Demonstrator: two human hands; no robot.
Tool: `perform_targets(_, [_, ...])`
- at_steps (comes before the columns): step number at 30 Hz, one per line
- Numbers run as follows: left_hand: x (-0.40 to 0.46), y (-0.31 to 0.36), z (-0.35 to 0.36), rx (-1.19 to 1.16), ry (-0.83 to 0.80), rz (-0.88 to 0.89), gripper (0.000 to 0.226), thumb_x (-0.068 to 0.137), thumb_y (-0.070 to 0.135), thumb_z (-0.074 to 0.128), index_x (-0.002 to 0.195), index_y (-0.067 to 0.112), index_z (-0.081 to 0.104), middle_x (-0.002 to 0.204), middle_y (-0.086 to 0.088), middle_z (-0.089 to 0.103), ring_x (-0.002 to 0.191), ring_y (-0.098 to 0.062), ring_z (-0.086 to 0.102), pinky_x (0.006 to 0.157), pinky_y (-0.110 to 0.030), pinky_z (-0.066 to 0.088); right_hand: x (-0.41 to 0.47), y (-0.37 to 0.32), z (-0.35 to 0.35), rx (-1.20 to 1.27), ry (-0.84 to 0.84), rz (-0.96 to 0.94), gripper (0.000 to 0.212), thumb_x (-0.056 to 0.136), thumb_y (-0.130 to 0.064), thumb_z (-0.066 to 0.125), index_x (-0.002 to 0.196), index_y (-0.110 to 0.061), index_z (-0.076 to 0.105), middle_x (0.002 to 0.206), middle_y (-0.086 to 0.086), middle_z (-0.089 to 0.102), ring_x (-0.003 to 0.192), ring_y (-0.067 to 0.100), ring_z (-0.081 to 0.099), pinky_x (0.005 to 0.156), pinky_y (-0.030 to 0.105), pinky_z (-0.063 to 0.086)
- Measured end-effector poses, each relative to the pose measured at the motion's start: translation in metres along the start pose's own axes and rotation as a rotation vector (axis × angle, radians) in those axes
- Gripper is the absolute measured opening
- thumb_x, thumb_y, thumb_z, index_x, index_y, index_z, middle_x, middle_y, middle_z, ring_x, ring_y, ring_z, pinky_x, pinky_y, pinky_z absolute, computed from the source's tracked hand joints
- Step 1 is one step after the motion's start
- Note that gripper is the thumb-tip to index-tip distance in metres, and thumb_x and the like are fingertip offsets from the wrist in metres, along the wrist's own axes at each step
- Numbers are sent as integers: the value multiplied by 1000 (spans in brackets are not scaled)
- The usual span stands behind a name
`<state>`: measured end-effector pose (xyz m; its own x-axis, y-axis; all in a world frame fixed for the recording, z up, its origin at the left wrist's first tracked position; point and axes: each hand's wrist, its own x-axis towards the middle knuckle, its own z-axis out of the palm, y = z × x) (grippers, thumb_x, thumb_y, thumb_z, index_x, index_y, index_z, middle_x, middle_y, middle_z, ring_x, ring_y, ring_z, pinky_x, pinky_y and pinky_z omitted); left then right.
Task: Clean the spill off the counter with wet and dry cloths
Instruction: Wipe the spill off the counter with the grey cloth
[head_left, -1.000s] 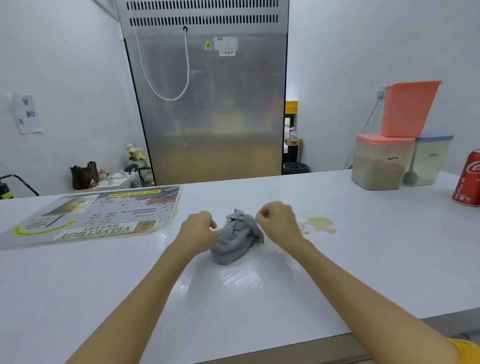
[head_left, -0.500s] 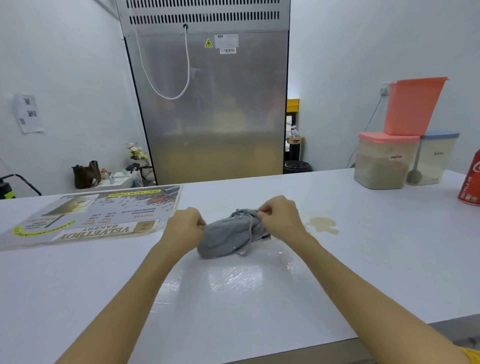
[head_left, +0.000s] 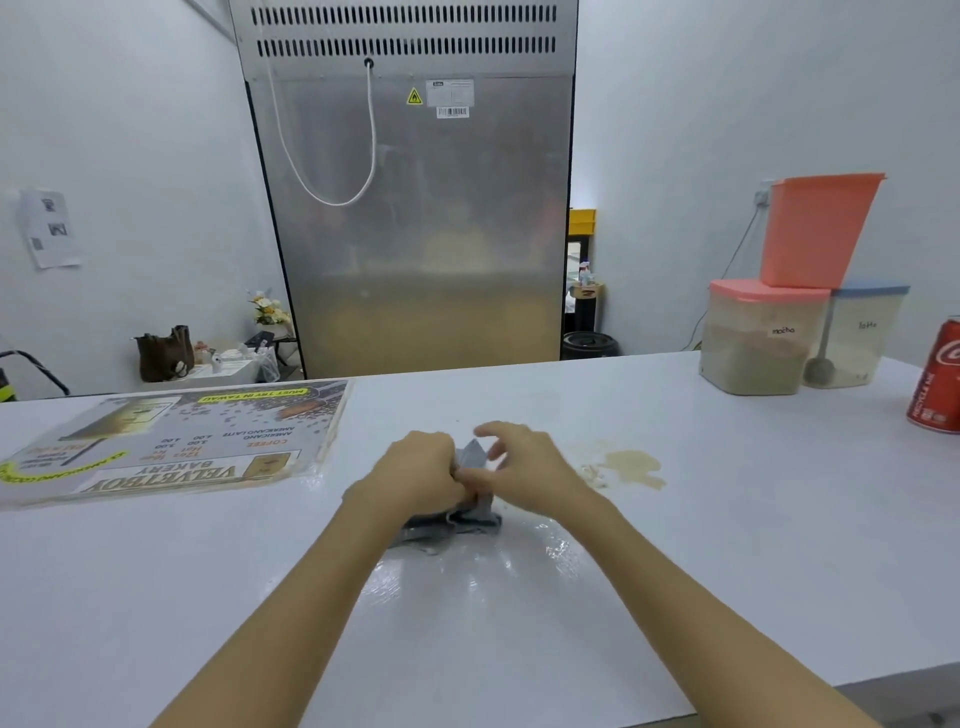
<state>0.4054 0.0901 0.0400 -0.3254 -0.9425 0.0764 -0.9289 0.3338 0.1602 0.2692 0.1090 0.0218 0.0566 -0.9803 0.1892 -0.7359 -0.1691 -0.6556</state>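
Observation:
A bunched grey cloth (head_left: 470, 514) lies on the white counter (head_left: 727, 545) in the middle, mostly hidden under my hands. My left hand (head_left: 415, 475) grips the cloth with curled fingers. My right hand (head_left: 524, 467) touches the cloth's right side, thumb against it, fingers loosely spread above. A tan spill (head_left: 631, 465) sits on the counter just right of my right hand. A wet glossy patch (head_left: 483, 577) shines on the counter in front of the cloth.
A laminated menu sheet (head_left: 171, 441) lies at the left. Two lidded powder tubs (head_left: 763, 338) with a pink container stacked on top stand at the back right. A red soda can (head_left: 940, 384) is at the right edge. A steel fridge (head_left: 415, 208) stands behind the counter.
My hands were apart, stretching the cloth lengthwise; now they have come together and bunched it. My right hand's fingers have loosened and spread.

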Motion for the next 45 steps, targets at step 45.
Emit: perform_targets(45, [32, -104, -20, 460, -29, -33, 25, 90, 22, 51, 114, 22, 60, 125, -3, 55, 120, -26, 44, 98, -40, 36, 23, -6, -16, -533, 128, 91, 28, 95, -27, 44, 115, -17, 60, 123, 11, 47, 120, 31, 36, 98, 37, 27])
